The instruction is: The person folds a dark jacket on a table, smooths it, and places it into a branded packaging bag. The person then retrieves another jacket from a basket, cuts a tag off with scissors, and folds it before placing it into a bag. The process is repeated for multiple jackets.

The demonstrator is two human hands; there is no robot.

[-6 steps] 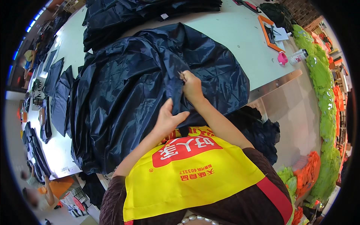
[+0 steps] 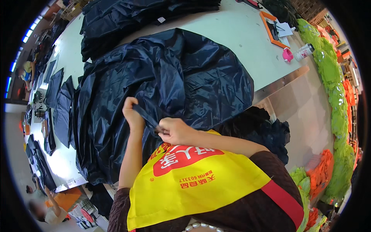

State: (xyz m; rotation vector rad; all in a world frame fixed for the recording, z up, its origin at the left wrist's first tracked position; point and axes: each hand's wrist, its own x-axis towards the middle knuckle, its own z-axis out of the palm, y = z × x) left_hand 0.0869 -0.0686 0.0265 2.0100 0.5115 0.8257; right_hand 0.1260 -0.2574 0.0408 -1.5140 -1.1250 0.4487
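Note:
A large dark navy garment of shiny thin fabric point(image 2: 208, 77) lies crumpled over the table in front of me, its near part hanging toward my apron. My left hand point(image 2: 133, 114) is closed on a strip of its edge and lifts it slightly. My right hand point(image 2: 176, 131) is closed too, at the other end of the taut strip. Between its fingers sits a small pointed metal tool, apparently thread snips point(image 2: 157, 129), mostly hidden by the fingers.
Folded dark garments point(image 2: 150, 15) are stacked at the far side of the white table point(image 2: 247, 50). An orange tray point(image 2: 269, 34), a pink cup point(image 2: 287, 55) and a clear bottle point(image 2: 303, 52) stand at right. Lime-green fabric point(image 2: 332, 92) is piled beyond. Other people work at far left.
My right hand has drawn back toward me and to the left with the snips. My left hand has moved left and up, now gripping the fabric edge, which is pulled taut between both hands.

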